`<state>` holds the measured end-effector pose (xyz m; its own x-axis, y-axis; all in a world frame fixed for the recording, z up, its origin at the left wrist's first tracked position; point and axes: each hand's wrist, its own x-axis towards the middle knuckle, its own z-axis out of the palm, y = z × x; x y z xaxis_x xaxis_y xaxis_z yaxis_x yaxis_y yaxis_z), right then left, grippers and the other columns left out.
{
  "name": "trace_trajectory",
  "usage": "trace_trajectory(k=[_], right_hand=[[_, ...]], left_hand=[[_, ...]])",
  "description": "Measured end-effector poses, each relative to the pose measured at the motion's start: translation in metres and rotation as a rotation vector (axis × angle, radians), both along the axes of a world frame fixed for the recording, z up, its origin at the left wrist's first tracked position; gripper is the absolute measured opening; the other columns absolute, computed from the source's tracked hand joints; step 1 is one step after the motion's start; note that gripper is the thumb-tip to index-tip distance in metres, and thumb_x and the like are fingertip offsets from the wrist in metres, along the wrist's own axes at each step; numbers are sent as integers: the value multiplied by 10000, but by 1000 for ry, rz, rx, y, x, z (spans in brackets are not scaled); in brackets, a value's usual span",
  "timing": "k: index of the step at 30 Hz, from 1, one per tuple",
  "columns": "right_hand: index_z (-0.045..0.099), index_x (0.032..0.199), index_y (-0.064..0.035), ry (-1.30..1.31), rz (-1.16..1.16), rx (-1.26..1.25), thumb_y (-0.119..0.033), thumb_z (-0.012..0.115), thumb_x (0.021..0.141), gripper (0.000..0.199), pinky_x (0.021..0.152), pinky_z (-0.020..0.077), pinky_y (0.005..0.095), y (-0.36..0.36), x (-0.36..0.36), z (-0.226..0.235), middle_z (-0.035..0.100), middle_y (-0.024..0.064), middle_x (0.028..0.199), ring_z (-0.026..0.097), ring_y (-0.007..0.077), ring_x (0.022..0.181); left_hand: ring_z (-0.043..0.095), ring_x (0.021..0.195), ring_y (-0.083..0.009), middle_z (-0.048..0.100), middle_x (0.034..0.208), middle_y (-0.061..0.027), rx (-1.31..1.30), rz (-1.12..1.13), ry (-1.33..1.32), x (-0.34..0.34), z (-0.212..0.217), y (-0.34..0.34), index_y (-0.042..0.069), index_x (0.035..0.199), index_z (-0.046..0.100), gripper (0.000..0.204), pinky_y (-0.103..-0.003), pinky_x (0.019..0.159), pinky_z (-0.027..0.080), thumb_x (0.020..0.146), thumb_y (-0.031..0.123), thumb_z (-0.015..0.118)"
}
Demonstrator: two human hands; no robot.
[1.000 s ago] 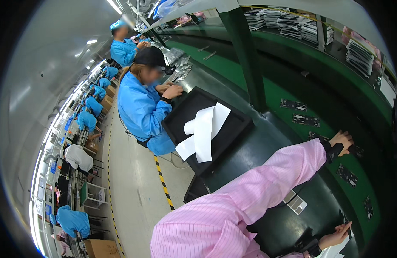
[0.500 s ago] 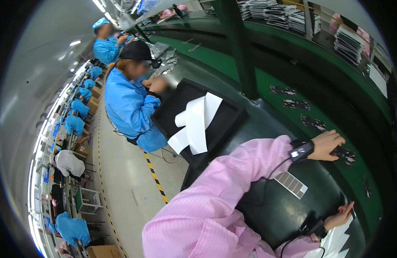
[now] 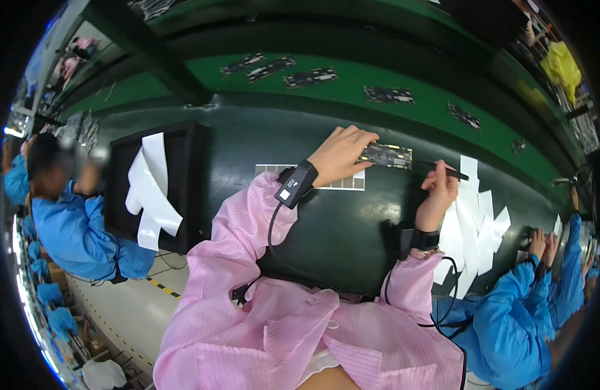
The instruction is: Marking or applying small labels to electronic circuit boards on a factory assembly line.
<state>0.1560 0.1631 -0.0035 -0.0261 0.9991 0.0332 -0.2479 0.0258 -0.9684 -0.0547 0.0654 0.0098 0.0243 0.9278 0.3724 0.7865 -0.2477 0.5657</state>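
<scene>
My left hand (image 3: 342,156) grips the left end of a black circuit board (image 3: 392,156), held above the dark green table near the shelf. To the right, my right hand (image 3: 438,195) is closed around a slim black pen-shaped tool (image 3: 454,173); its left tip lies close to the board's right end, and I cannot tell whether they touch. Under my left wrist lies a white sheet with grey-brown rectangles (image 3: 342,181), partly hidden by the hand and sleeve. Loose white strips (image 3: 469,221) are piled just right of my right hand.
Several more circuit boards (image 3: 311,77) are spaced along the green shelf (image 3: 339,81) behind the table. At left stands a black tray (image 3: 190,188) with white strips (image 3: 150,188) in it. Co-workers in blue (image 3: 79,221) sit on both sides. A black cord hangs from each wrist.
The view has swung to the right. My left hand has brought a board from the shelf toward me over the table. My right hand has come up near it, with the black tool now visible.
</scene>
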Motion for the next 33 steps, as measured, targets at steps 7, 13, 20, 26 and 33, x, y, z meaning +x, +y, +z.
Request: trace_trajectory(k=[7,13,20,26,33], right_hand=[[598,936,-8,-125,198,52,-111,632,893,116,462,353,191,-25,-3,6,559,23,693,467,56,501],[595,949,9,-192,404,46,-49,650,868,115,481,394,189,-48,-13,4,595,32,740,522,65,529],[632,889,10,-360,444,162,-31,674,834,80,477,400,196,-53,-23,3,614,23,692,544,57,520],[636,882,7,-422,449,182,-42,676,836,78,479,402,200,-53,-23,2,614,19,680,551,56,524],[637,868,7,-473,442,272,-48,681,831,80,475,406,202,-54,-23,3,614,25,672,553,63,511]], left_hand=[[534,1045,-306,579,1112,-113,112,92,43,20,11,-25,22,1139,536,398,-394,914,415,806,185,680],[526,1067,-259,552,1146,-101,-52,9,142,55,15,-74,12,1105,565,349,-366,892,453,807,167,659],[517,1084,-242,515,1215,-89,-71,74,217,59,-1,-80,7,1139,548,389,-351,900,458,805,178,649],[509,1106,-243,508,1234,-92,-87,70,243,60,1,-81,6,1152,545,400,-350,907,456,811,190,641],[486,1171,-254,489,1269,-116,-87,84,227,64,-4,-80,-4,1172,535,411,-354,943,443,817,179,633]])
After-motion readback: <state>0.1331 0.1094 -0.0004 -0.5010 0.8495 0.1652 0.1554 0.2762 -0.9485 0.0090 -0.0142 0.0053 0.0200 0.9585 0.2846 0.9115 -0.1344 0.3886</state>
